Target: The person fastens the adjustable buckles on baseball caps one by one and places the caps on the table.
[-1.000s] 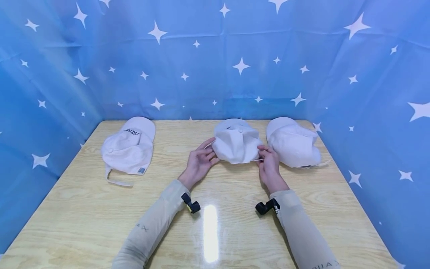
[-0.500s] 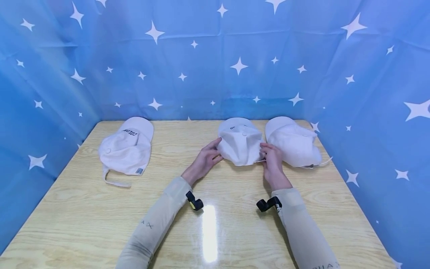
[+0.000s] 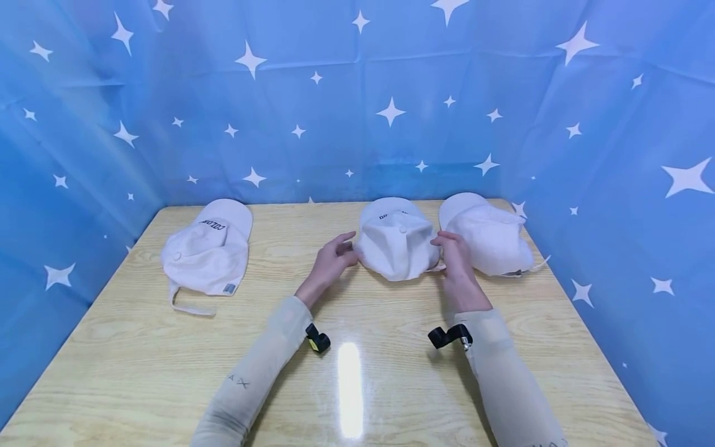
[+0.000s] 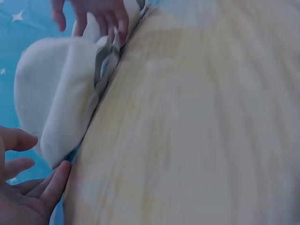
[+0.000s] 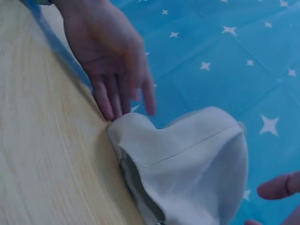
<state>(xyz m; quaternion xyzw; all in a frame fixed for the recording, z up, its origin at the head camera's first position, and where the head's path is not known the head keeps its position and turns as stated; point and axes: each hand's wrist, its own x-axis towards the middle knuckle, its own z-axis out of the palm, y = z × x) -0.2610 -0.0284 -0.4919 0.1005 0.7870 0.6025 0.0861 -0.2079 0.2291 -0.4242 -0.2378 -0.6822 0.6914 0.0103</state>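
Observation:
In the head view a white baseball cap (image 3: pixel 399 251) sits at the back of the table, brim toward the curtain, with dark lettering partly hidden in the folds above its brim. Just left of it is my left hand (image 3: pixel 329 264), fingers loosely spread, fingertips right at the cap's edge in the right wrist view. My right hand (image 3: pixel 459 264) stands on the other side, between this cap and a second white cap (image 3: pixel 488 241). Its thumb and a finger (image 5: pixel 276 186) show apart from the fabric in the right wrist view. Neither hand grips the cap.
A third white cap (image 3: pixel 206 257) with dark lettering lies at the left, its strap (image 3: pixel 192 309) trailing on the wooden table (image 3: pixel 402 372). A blue curtain (image 3: pixel 313 105) with white stars encloses the back and sides.
The middle cap shifted right, closer to the right-hand cap, then settled. My left hand has drawn back leftward off it, and the right hand's fingers have loosened from its edge.

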